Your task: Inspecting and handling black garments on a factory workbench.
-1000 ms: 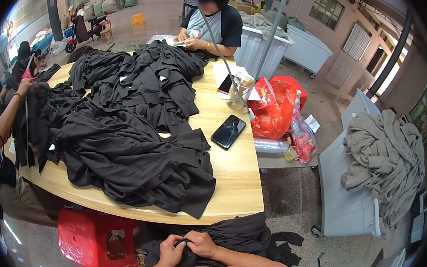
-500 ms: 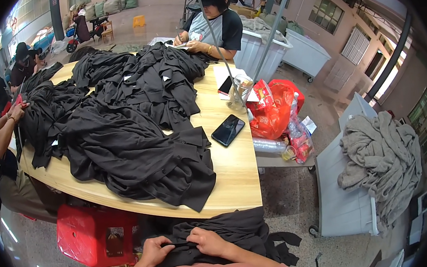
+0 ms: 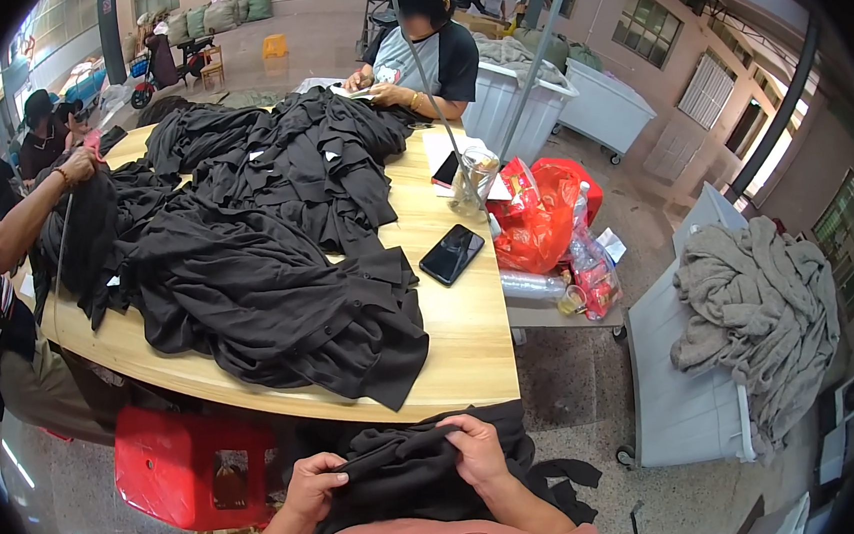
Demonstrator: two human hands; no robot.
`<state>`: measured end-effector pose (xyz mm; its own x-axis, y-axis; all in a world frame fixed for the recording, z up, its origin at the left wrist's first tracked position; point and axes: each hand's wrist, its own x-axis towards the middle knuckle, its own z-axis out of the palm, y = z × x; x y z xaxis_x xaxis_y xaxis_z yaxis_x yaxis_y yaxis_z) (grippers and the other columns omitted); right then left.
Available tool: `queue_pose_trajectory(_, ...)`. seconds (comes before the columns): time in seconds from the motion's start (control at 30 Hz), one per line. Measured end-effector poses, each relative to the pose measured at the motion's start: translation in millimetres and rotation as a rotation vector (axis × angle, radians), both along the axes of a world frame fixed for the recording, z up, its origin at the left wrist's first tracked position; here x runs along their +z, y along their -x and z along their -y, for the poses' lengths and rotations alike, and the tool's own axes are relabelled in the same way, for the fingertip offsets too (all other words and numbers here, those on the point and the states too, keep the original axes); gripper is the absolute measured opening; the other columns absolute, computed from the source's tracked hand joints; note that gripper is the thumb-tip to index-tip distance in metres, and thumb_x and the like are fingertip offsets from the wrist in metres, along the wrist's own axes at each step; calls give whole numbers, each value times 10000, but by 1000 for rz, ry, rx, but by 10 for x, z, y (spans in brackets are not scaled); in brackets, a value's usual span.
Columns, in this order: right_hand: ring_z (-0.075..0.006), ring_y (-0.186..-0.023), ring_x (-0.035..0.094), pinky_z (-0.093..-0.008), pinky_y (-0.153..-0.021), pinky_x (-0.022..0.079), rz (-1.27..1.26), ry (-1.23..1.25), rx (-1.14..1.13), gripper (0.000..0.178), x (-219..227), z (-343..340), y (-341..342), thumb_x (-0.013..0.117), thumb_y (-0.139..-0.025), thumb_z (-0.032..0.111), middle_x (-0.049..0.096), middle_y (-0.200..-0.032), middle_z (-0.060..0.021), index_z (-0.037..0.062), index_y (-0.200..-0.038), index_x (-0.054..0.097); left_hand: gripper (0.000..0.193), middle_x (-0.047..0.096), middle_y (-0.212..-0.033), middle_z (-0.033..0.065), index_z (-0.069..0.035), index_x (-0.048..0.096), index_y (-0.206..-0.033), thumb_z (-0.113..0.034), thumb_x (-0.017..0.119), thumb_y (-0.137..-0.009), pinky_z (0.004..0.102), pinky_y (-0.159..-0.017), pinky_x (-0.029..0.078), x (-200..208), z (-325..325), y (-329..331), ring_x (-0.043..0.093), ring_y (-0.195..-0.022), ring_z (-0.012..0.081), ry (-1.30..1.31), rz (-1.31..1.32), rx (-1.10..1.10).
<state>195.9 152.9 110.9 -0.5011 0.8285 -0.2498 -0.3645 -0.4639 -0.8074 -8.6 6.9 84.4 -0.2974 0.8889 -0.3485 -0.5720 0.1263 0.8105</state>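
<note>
A black garment (image 3: 393, 475) lies across my lap, below the near edge of the table. My left hand (image 3: 313, 485) pinches its edge between thumb and fingers. On the other side, my right hand (image 3: 478, 448) grips the same edge, so the cloth stretches between both hands. Loose folds hang down to the right of my right hand. On the table beyond, a heap of black button-front garments (image 3: 278, 279) covers much of the surface, its nearest piece reaching close to the table's front edge.
The wooden table (image 3: 469, 354) also bears a phone (image 3: 452, 255) and a clear jar (image 3: 475, 178). A red stool (image 3: 177, 467) stands at left, red plastic bags (image 3: 544, 218) at right. Beyond is a white bin (image 3: 682, 387) with grey knitwear (image 3: 752, 312). Co-workers sit left and opposite.
My hands have moved apart, the right one going up and to the right, drawing the garment's edge out between them. At left, a co-worker's hand has risen with black cloth.
</note>
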Motion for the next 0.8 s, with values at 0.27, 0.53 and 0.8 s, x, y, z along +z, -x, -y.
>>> queue_pose_trajectory(0.27,-87,-723,559,-203,-688,450,80,-161,80,182,-58,10,-359,595,-711,-84,604,-817,-37,-10,-876,613,93,598,-695,50,6,592,-757,31,581,-668,219,-620,457,122,-70,-72,549,-609,106,-43,254,-4)
queue_pose_trajectory(0.53,-126,-809,570,-238,-750,453,274,-439,-82,178,-58,91,-319,509,-718,-147,604,-857,-109,-28,-842,554,64,607,-707,36,-4,599,-764,25,601,-707,218,-611,452,134,-90,-133,549,-610,94,24,252,-22)
queue_pose_trajectory(0.8,-177,-693,587,-296,-640,483,-167,-536,495,226,333,133,-48,425,-774,-121,601,-871,-153,0,-964,450,64,606,-704,27,-11,609,-767,20,620,-712,171,-540,395,209,-132,-135,528,-573,69,57,138,-158)
